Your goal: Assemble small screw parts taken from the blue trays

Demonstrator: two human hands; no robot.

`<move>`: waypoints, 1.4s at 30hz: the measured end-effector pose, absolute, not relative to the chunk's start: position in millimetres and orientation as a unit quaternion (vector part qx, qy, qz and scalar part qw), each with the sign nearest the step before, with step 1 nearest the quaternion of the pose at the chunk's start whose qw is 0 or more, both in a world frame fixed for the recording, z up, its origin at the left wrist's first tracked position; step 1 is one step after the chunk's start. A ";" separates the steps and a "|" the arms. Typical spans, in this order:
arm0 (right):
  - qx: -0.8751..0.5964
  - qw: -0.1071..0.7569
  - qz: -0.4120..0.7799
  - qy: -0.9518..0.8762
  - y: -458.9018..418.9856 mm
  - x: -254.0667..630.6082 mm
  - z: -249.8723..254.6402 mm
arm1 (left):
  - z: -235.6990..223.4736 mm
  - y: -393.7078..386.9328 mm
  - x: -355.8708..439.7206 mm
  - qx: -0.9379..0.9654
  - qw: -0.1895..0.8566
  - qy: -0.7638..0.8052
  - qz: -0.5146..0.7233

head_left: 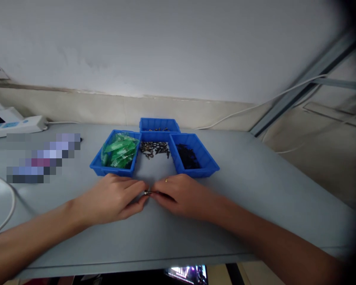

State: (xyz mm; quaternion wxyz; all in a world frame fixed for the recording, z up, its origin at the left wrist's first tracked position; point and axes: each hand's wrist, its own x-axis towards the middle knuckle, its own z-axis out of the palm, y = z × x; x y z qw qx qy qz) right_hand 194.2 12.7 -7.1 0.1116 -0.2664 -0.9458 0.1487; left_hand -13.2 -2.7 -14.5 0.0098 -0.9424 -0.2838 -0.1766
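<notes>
My left hand [118, 198] and my right hand [180, 196] meet above the front middle of the grey table. Between their pinched fingertips is a small metal piece [147, 192], partly hidden, with a shiny end on the left side and a darker part toward the right. Its exact kind is too small to make out. Just beyond my hands lies a loose pile of small dark and brassy metal parts [154, 148]. A blue bin with green plastic packets [120, 150] stands beyond my left hand, and a blue bin with small black pieces [188, 156] beyond my right.
Behind the pile is a third blue bin [160, 124] with some small parts. At left are a blurred-out object [44, 158], a white power strip [20, 126] and a white cable [10, 206]. A lit screen [186, 274] shows below the table's front edge.
</notes>
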 end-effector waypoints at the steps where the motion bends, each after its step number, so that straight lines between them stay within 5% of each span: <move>1: -0.263 0.115 0.152 -0.946 12.7 194.4 -6.3 | -14.5 -2.8 -13.4 -0.943 0.012 -0.284 -0.171; 26: -0.271 0.112 0.047 -0.955 14.9 192.9 -11.7 | -17.5 -3.5 -11.7 -0.931 0.020 -0.313 -0.186; 42: -0.269 0.130 0.210 -0.931 15.2 190.6 -13.9 | -15.4 -5.3 -12.8 -0.927 0.018 -0.300 -0.222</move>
